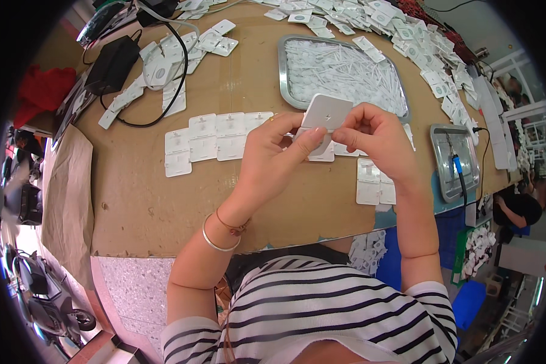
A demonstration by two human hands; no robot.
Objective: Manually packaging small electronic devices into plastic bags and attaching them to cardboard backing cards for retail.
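A small white card-shaped plastic piece (328, 111) with a little cut-out mark is held up above the middle of the table. My left hand (277, 148) grips it with the thumb across its lower front. At its right lower edge my right hand (379, 139) is closed, thumb and index finger pinched together; what sits between those fingertips is hidden. Behind and below the hands, a row of similar white pieces (202, 137) lies on the brown table, partly covered by my hands. Two more white pieces (368, 181) lie by my right wrist.
A metal tray (283, 73) of small white translucent parts stands beyond my hands. At right, another metal tray (438, 162) holds a blue-handled soldering iron (458, 170). White pieces (428, 54) are heaped along the far right. A black power adapter (111, 65) with cables lies at far left.
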